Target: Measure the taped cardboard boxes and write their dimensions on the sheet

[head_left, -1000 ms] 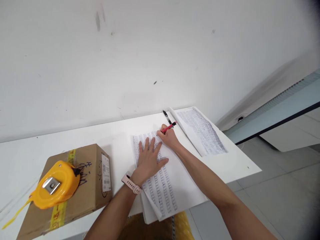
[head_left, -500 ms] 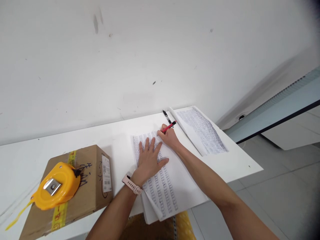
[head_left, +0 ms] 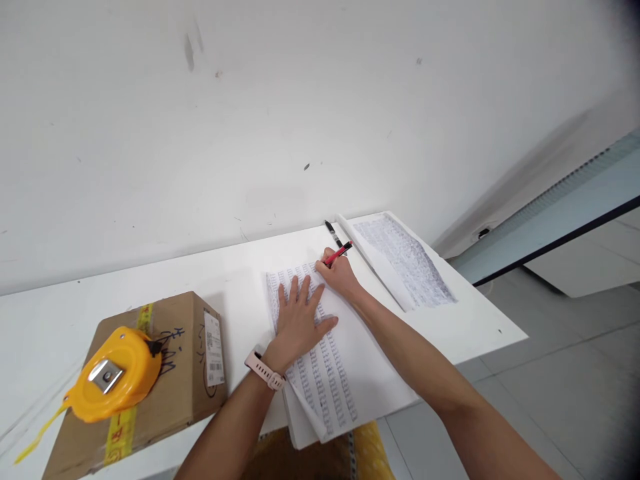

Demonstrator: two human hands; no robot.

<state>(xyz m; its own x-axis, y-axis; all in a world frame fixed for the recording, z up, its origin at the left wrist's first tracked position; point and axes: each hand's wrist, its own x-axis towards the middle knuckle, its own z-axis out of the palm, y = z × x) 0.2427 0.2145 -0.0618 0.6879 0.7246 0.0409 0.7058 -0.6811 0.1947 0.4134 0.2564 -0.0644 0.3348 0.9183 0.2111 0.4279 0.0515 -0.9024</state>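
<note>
My right hand grips a red pen near the top of a sheet of paper. The pen's tip is hidden behind my fingers. Columns of handwritten marks run down the left part of the sheet, which lies on several other sheets; its lower left corner curls up. Flat on the written columns rests my left hand, fingers spread, with a pink-strapped watch on the wrist. Just beyond my right hand a black pen lies on the table.
On the white table, a cardboard box stands at the left with a yellow tape measure on top. Another sheet densely covered in writing lies at the right. Behind rises a white wall. The papers overhang the table's front edge.
The view has shifted very slightly. Both hands, the red pen and the papers look almost the same as before.
</note>
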